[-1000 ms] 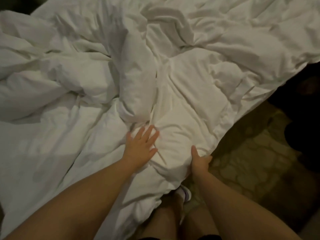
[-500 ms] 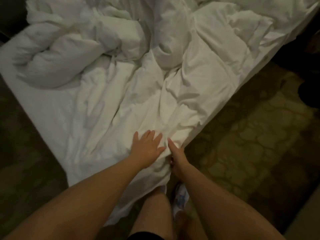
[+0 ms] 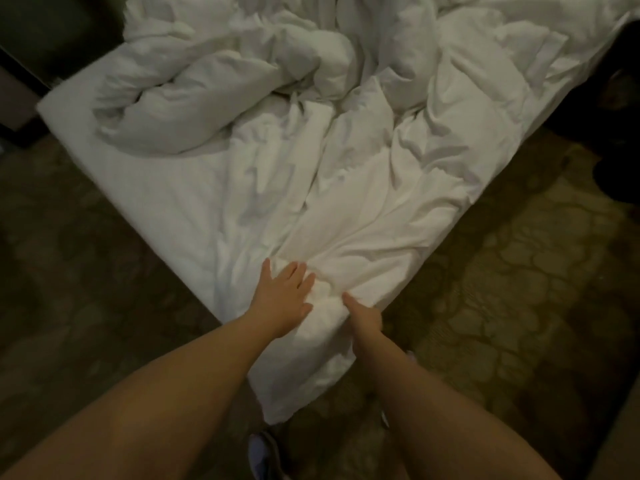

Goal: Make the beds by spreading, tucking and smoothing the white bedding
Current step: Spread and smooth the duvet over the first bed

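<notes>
A white duvet (image 3: 363,188) lies crumpled over the bed (image 3: 145,188), bunched in thick folds toward the far side. Its near corner hangs off the bed's corner toward me. My left hand (image 3: 282,297) rests flat on that corner with fingers spread and straight. My right hand (image 3: 363,315) grips the corner's right edge, thumb on top of the fabric and fingers curled out of sight beneath it. The white sheet shows bare on the left part of the mattress.
Dark patterned carpet (image 3: 502,289) surrounds the bed corner on both sides. My shoe (image 3: 265,455) stands on the floor just below the hanging corner. Dark furniture (image 3: 20,64) sits at the far left, and a dark shape (image 3: 616,109) at the far right.
The duvet corner has come toward me and now hangs off the bed's corner. My view has pulled back, showing more floor, and my hands have drawn closer together.
</notes>
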Available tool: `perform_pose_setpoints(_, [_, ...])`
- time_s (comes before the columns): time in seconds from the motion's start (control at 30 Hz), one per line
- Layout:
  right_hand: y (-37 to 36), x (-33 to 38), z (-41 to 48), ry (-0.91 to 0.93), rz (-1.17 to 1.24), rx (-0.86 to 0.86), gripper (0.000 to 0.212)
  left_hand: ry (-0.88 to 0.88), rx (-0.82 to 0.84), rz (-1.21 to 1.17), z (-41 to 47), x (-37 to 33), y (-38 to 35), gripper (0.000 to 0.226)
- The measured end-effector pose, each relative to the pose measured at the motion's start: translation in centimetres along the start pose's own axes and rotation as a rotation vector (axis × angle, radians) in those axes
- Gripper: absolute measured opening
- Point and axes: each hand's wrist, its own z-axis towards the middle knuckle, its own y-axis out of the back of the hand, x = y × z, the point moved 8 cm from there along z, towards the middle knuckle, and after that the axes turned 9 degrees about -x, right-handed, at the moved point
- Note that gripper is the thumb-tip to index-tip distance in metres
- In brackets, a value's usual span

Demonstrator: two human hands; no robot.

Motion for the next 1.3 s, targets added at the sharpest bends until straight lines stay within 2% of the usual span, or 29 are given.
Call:
perform_pose_setpoints(0.07, [-3.3,2.0,-4.6,0.333,-0.265,-0.012,0.05,0.007,-0.026,-0.03,-2.4,1.8,0.5,0.06])
perform_pose_setpoints(0.13, [-8.0,3.8,-12.1,0.262,0.077,0.207,0.041,0.091,-0.146,-0.107,-4.3,4.6,3.0,0.061])
perform_pose_setpoints(0.17, [-9.8,5.9,-16.2,0.359,0.19,0.309,0.035,0.153,-0.234,-0.154,-5.2,6.4,4.7,0.06])
perform_pose_setpoints(0.23, [-11.1,9.5,-23.7,0.558,0.295,0.351,0.014,0.222,-0.412,-0.176,-6.3,9.8,8.2,0.06])
perform_pose_setpoints(0.27, [-10.6,10.0,-25.5,0.657,0.296,0.339,0.012,0.194,-0.466,-0.13,-6.5,10.5,9.5,0.061])
perform_pose_setpoints(0.33, [-7.9,8.4,-23.9,0.717,0.108,0.201,0.022,0.04,-0.437,-0.045,-6.1,9.8,9.8,0.057])
perform_pose_setpoints(0.37, [-5.6,6.4,-20.9,0.701,-0.048,0.071,0.029,-0.038,-0.378,-0.027,-5.7,8.8,8.8,0.053])
perform_pose_setpoints(0.43, [0.4,0.3,-13.1,0.495,-0.28,-0.217,0.044,-0.126,-0.241,0.012,-5.2,6.8,5.7,0.05])
perform_pose_setpoints(0.5, [4.6,-4.8,-8.3,0.275,-0.352,-0.389,0.068,-0.156,-0.161,0.047,-4.6,6.0,3.3,0.05])
perform_pose_setpoints(0.57, [4.9,-5.3,-7.3,0.292,-0.511,-0.494,0.085,-0.163,-0.135,0.076,-3.5,6.3,2.6,0.051])
perform_pose_setpoints(0.6, [3.7,-4.2,-7.5,0.379,-0.617,-0.509,0.085,-0.162,-0.128,0.091,-2.9,6.9,2.7,0.051])
perform_pose_setpoints(0.73, [-5.4,1.4,-11.0,0.789,-0.882,-0.425,0.072,-0.132,-0.155,0.127,-0.5,10.8,4.7,0.054])
perform_pose_setpoints(0.83, [-12.4,4.5,-13.2,0.949,-0.996,-0.372,0.072,-0.075,-0.172,0.098,0.6,15.7,6.3,0.056])
perform_pose_setpoints(0.93, [-19.0,7.1,-14.8,0.976,-1.066,-0.289,0.071,-0.007,-0.165,0.078,2.2,22.0,6.9,0.058])
perform_pose_setpoints(1.1, [-31.2,10.8,-16.8,1.002,-1.023,-0.249,0.072,0.068,-0.168,0.028,6.5,34.8,6.4,0.062])
perform_pose_setpoints(1.17, [-36.8,11.7,-17.2,0.915,-0.917,-0.233,0.073,0.057,-0.184,0.05,8.3,40.4,6.4,0.063])
perform_pose_setpoints(1.3, [-48.2,11.6,-17.6,0.687,-0.549,-0.159,0.073,0.048,-0.182,0.019,10.7,52.8,6.5,0.067])
